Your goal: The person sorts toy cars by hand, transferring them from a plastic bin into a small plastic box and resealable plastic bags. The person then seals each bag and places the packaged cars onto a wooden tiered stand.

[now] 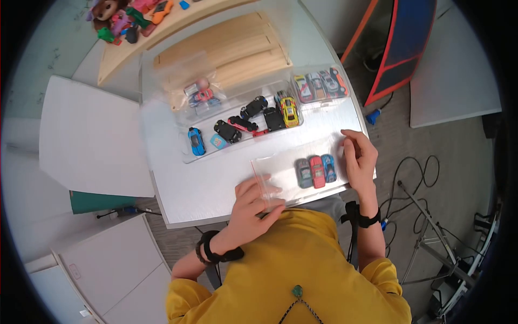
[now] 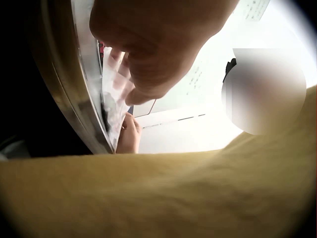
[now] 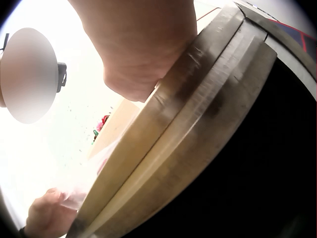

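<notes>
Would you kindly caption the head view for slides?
Left hand and right hand at opposite ends of a clear bag holding three toy cars.

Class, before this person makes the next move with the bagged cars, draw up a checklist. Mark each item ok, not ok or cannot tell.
1. Three toy cars side by side in the clear bag: ok.
2. Left hand at the bag end with the red line: ok.
3. Right hand at the opposite end: ok.
4. Bag unsealed along the red line: cannot tell; the film is too clear to judge.
5. Both hands gripping the bag firmly: cannot tell from any view.
6. Cars in the clear tray all wheels-down: not ok; some, such as the black one, show their undersides.
</notes>
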`<state>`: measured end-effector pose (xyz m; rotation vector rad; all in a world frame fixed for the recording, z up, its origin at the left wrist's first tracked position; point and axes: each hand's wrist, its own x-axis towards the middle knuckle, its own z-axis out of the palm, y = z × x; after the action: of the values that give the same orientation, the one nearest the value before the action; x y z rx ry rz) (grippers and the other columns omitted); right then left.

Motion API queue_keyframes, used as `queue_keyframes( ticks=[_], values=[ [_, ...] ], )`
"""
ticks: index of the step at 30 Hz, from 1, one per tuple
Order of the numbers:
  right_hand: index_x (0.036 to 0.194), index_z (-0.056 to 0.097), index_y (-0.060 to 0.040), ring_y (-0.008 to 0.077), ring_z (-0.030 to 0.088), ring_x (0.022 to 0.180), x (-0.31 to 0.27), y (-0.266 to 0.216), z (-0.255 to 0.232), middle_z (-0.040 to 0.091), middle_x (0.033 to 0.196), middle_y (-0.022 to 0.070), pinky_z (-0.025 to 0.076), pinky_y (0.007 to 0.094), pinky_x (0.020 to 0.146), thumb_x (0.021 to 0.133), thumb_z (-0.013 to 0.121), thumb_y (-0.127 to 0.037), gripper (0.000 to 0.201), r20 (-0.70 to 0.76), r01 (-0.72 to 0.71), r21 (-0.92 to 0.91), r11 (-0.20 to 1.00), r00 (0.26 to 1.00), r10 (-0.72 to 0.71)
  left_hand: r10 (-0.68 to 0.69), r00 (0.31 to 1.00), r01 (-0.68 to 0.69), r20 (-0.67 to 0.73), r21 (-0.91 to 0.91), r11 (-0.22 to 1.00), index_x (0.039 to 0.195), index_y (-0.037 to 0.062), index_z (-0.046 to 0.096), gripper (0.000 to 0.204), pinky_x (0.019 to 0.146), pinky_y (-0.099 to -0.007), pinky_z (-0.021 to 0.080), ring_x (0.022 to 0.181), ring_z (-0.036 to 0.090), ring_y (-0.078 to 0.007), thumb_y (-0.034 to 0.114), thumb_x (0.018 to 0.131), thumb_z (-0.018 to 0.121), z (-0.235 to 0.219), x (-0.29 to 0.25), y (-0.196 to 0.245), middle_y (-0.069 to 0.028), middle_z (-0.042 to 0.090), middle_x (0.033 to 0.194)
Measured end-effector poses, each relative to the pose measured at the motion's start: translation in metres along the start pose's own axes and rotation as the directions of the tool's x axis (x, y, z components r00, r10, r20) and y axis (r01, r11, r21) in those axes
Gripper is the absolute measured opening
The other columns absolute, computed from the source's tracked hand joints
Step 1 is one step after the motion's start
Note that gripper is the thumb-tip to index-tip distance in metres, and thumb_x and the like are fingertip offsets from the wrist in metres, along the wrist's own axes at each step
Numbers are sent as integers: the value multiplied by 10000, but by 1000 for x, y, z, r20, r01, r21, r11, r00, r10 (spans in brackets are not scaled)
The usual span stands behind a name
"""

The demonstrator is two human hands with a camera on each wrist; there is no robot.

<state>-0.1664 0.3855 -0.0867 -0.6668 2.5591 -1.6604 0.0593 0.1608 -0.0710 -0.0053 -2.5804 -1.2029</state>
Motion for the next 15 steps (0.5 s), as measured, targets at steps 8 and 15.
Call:
queue_keyframes(
  ticks=[8,15],
  values=[
    [1165,751,-13,135,596,774,10,-69,20,669,930,56,471,276,682,982,667,2,202,219,125,118,985,964,-149,-301,926,305,-227,-19,952,926,129,814,148,1084,-503,445,1343,501,-363,39,812,843,-56,2,45,-169,451,1442],
    [1413,641,-61,232,653,1136,22,-106,41,681,1269,108,519,358,931,881,840,-83,569,479,210,251,945,821,-310,-30,986,-23,-162,-317,948,894,83,753,230,961,-458,648,1417,588,-463,-112,795,686,-91,37,37,-232,401,1581]
  ],
)
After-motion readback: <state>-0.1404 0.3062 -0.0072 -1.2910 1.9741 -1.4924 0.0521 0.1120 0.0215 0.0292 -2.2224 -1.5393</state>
